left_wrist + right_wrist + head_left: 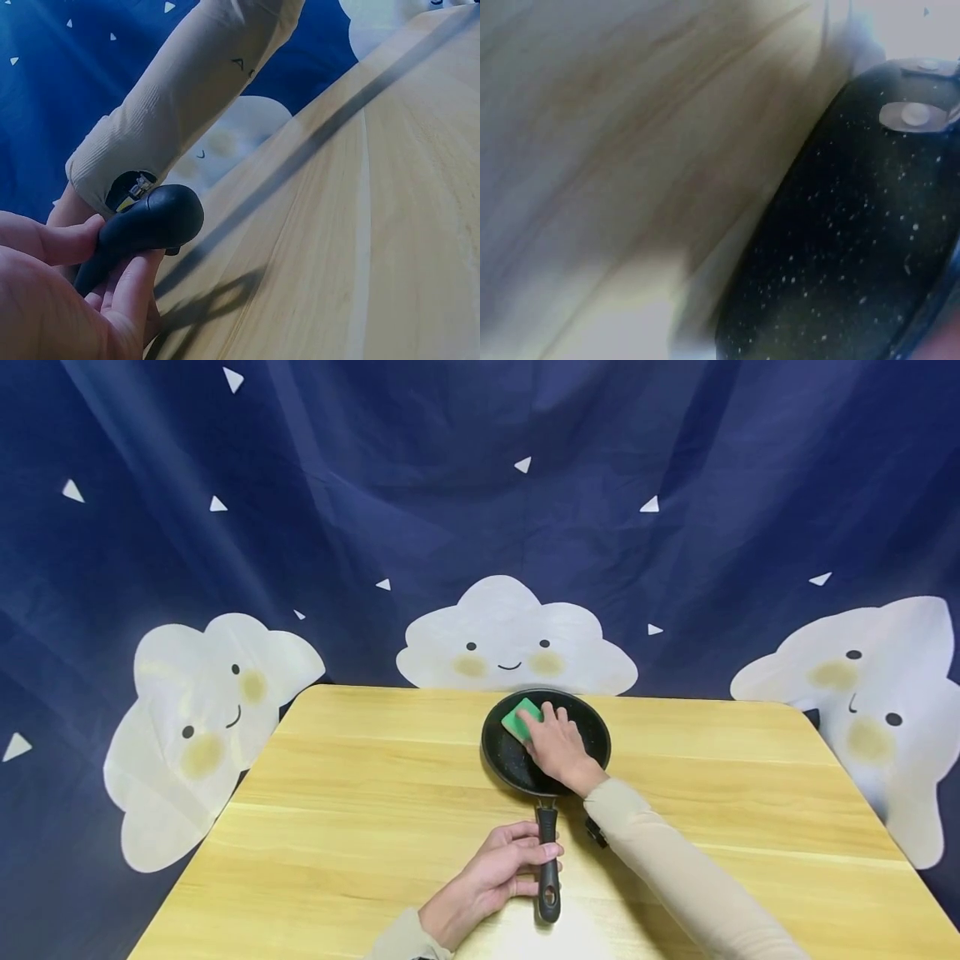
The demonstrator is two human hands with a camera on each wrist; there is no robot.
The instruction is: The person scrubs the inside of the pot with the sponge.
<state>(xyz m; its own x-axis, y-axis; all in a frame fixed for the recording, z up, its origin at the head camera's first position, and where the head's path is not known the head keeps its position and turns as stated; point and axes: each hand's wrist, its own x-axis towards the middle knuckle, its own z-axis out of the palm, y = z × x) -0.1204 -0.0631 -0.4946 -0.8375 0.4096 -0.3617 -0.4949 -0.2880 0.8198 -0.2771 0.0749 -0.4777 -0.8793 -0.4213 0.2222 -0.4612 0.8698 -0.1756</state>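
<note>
The handle of the pan is held by the left hand, with the thumb laid over the top and the fingers tucked below. The sponge is touched by the right hand, which is placed over the pan with its fingers spread and mostly straight. Part of the green sponge, at the pan's far left side, is covered by the thumb.

Both arms are covered by pale sleeves. A small black thing is seen under the right cuff.

The pan is held at the far middle of the table. Its far rim is seen right by the table's far edge, so little wood is left there. Much more wood is seen to the left and right, and both side edges are set well apart from the pan. The handle is pointed to the near side, and the pan's long line is laid almost straight from near to far. The handle is held above the wood; whether the pan's bottom is rested on it cannot be told.

One pan, one sponge and two hands are counted. Two pale rivets are shown from the right wrist. Behind the table, three white clouds are seen on a blue cloth.
</note>
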